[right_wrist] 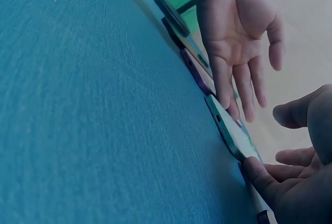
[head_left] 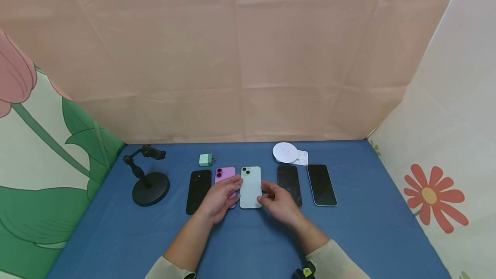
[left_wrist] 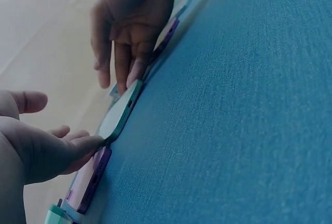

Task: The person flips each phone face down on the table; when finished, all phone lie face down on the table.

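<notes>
On the blue counter (head_left: 244, 244), the pale phone (head_left: 250, 186) lies camera-side up between the left hand (head_left: 221, 198) and right hand (head_left: 280, 203), their fingers extended along its edges, clenching nothing. The left hand partly covers a pink phone (head_left: 225, 172), with a black phone (head_left: 196, 195) beside that. Two dark-screened phones (head_left: 322, 185) crowd the right; behind sit a plug adapter (head_left: 205, 159) and white disc (head_left: 284, 152). A black stand (head_left: 151, 188) rises leftward.
</notes>
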The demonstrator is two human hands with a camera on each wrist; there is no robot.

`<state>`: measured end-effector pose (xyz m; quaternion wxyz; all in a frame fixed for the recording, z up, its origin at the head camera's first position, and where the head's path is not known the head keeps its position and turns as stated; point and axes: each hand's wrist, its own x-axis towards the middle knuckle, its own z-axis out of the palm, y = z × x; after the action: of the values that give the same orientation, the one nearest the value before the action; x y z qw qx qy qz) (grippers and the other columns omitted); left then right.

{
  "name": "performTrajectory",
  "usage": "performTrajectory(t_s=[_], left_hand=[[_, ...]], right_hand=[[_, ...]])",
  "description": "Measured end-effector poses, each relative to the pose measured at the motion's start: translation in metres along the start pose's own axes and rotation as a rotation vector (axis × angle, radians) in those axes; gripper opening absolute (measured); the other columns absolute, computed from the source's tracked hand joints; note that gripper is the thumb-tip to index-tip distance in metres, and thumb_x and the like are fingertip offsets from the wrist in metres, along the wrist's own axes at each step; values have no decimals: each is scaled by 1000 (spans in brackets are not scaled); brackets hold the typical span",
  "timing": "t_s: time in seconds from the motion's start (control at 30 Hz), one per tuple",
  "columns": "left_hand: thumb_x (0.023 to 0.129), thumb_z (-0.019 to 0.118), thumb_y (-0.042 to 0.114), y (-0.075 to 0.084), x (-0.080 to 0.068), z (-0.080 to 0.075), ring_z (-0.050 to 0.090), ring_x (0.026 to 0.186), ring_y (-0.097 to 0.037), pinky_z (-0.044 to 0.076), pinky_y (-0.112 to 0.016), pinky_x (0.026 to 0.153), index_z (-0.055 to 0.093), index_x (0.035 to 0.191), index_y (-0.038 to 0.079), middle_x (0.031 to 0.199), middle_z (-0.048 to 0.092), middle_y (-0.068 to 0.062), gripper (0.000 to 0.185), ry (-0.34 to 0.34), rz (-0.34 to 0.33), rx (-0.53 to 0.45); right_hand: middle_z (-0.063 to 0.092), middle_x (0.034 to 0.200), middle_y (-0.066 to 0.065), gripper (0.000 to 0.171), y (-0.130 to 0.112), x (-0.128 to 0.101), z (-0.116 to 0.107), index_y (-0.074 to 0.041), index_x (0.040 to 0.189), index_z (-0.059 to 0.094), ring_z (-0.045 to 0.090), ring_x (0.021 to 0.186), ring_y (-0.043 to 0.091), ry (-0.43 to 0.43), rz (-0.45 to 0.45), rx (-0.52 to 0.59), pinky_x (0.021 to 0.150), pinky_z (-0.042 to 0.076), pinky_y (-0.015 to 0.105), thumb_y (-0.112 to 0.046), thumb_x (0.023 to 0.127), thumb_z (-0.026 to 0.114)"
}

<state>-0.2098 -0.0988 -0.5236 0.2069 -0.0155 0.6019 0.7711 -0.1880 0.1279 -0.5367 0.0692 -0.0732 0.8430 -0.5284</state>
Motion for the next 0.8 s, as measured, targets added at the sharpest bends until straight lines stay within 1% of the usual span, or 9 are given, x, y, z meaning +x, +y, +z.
performTrajectory(t_s=[0.17,0.3,0.47,0.6,0.73,0.8], left_hand=[[107,52,12,0,-1,0,31,152,-38,31,-56,120,36,157,-4,163,38,-22,55,-2,1,26],[107,53,14,-1,-2,1,32,152,-37,31,-53,120,36,158,-2,164,37,-19,56,-4,5,71],[106,56,12,-1,-1,5,30,153,-37,27,-53,121,33,159,-3,165,35,-21,60,-22,39,123],[103,59,9,-1,0,9,33,152,-37,28,-54,121,36,158,-3,163,37,-21,61,-11,76,205],[101,63,10,-4,2,14,35,151,-36,31,-57,119,41,157,2,162,42,-16,60,17,109,316],[100,64,12,-6,4,17,35,152,-35,31,-57,119,42,157,4,162,42,-14,61,23,121,356]], right_hand=[[66,135,17,56,0,0,-2,2,145,56,65,105,23,-13,-2,-1,92,55,44,-22,97,72],[66,136,15,55,0,-1,-3,0,145,56,65,106,21,-16,-2,-11,92,55,43,-23,97,72],[66,137,14,53,1,-2,-6,-1,145,57,65,107,22,-4,-14,-17,94,56,45,-23,99,70],[67,135,13,52,-1,-4,-10,-2,144,58,67,109,23,18,-16,-8,94,57,47,-22,98,71],[67,134,13,50,1,-6,-15,-2,143,59,67,110,23,43,-37,-6,97,56,47,-19,98,71],[66,136,13,50,3,-6,-18,-2,144,58,67,112,24,55,-44,-2,99,56,47,-17,98,72]])
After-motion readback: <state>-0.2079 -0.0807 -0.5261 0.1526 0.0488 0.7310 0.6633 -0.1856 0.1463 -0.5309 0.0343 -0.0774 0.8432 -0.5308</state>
